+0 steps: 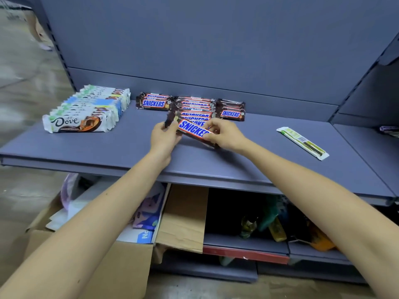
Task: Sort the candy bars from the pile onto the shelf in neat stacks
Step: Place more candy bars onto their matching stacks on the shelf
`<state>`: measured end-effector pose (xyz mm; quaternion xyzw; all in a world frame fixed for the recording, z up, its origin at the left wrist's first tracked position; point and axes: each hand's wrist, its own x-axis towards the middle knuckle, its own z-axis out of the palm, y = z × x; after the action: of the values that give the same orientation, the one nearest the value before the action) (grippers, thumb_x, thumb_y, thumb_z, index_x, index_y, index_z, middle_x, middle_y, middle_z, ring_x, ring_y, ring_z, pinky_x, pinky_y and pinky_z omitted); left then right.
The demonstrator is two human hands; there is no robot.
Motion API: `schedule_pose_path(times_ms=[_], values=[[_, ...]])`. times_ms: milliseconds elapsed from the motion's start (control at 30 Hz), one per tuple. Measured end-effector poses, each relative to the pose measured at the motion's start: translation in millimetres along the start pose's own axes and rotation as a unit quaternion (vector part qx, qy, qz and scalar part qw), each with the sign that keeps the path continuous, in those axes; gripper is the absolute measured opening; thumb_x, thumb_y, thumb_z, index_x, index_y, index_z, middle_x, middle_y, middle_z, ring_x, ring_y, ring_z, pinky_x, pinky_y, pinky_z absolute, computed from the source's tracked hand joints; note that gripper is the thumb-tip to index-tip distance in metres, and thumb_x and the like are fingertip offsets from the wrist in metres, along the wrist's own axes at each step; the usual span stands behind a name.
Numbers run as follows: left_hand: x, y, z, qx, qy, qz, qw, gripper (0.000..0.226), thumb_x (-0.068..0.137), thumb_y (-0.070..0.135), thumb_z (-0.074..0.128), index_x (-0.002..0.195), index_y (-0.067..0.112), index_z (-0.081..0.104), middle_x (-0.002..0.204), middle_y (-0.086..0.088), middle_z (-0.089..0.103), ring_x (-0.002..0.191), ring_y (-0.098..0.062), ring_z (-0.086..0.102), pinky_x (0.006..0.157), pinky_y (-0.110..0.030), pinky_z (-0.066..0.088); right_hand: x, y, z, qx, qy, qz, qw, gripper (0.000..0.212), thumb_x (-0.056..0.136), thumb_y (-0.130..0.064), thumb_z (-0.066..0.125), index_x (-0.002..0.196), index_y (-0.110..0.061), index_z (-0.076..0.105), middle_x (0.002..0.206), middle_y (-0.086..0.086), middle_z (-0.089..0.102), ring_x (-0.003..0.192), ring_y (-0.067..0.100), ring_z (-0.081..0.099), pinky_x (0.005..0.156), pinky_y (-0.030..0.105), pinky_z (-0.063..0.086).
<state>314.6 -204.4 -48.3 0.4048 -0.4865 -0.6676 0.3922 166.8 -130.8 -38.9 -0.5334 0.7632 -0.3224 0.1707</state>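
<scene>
On the left of the grey shelf (108,147), a row of white bars (86,113) was laid overlapping from front to back. "Dove" was read on the nearest wrapper; the writing on the others was too small to be made out. Just to the right, near the back wall, a small stack of brown bars (153,103) was seen, with "SNICKERS" printed in blue across the top one. Beside it a longer overlapping row (195,105) of the same brand was set out, and past that a third small stack (231,113), likewise marked "SNICKERS". In front of the middle row one Snickers bar (193,130) was held tilted over the shelf. Its left end was pinched by the curled fingers of the left hand (165,134), and its right part was gripped between the thumb and fingers of the right hand (224,133). Well apart to the right, a long white and green bar (302,142) was laid alone at a slant; its label could not be read. Below the shelf an open cardboard box (183,219) was seen.
</scene>
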Motion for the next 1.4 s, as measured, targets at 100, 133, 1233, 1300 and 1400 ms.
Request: schedule_pose_path(times_ms=[100, 133, 1233, 1300, 1400], values=[[2.0, -3.4, -16.6, 0.234, 0.056, 0.088, 0.967, 0.054, 0.094, 0.026, 0.051, 0.141, 0.011, 0.03, 0.14, -0.009, 0.035, 0.124, -0.025, 0.043, 0.107, -0.03, 0.032, 9.9, 3.8, 3.0, -0.07, 0.018, 0.003, 0.997, 0.026, 0.084, -0.019, 0.066, 0.108, -0.011, 0.061, 0.105, 0.006, 0.063, 0.088, 0.015, 0.051, 0.076, 0.023, 0.04], [1.7, -4.5, -21.5, 0.306, 0.054, 0.136, 0.941, 0.053, 0.093, 0.023, 0.052, 0.14, 0.011, 0.032, 0.14, -0.01, 0.035, 0.127, -0.026, 0.039, 0.107, -0.03, 0.028, 13.1, 5.1, 4.0, -0.094, 0.02, 0.008, 0.995, 0.026, 0.084, -0.02, 0.066, 0.108, -0.013, 0.061, 0.108, 0.006, 0.064, 0.091, 0.018, 0.054, 0.081, 0.027, 0.042], [4.5, -5.7, 1.8, 0.609, -0.088, 0.232, 0.753, 0.02, 0.092, 0.024, 0.046, 0.103, 0.019, 0.062, 0.106, -0.002, 0.065, 0.097, -0.023, 0.056, 0.068, -0.029, 0.041, 31.3, 22.9, 19.3, -0.04, 0.063, 0.025, 0.997, 0.066, 0.08, -0.018, 0.069, 0.137, -0.01, 0.036, 0.142, 0.011, 0.037, 0.129, 0.027, 0.041, 0.104, 0.031, 0.035], [3.5, -5.3, 13.3, 0.604, -0.096, 0.241, 0.754, 0.02, 0.092, 0.023, 0.046, 0.103, 0.019, 0.062, 0.105, -0.002, 0.065, 0.097, -0.024, 0.057, 0.069, -0.03, 0.042, 26.1, 31.5, 7.8, -0.048, 0.046, 0.026, 0.997, 0.073, 0.08, -0.021, 0.069, 0.142, -0.013, 0.031, 0.152, 0.01, 0.026, 0.14, 0.025, 0.026, 0.112, 0.031, 0.024], [1.9, -8.1, 44.3, 0.595, -0.118, 0.258, 0.752, 0.022, 0.09, 0.021, 0.046, 0.103, 0.018, 0.063, 0.104, -0.003, 0.067, 0.099, -0.026, 0.058, 0.071, -0.03, 0.041, 9.7, 59.9, -26.7, -0.108, 0.069, 0.038, 0.991, 0.071, 0.083, -0.023, 0.067, 0.143, -0.011, 0.03, 0.152, 0.008, 0.026, 0.141, 0.025, 0.023, 0.114, 0.031, 0.019]])
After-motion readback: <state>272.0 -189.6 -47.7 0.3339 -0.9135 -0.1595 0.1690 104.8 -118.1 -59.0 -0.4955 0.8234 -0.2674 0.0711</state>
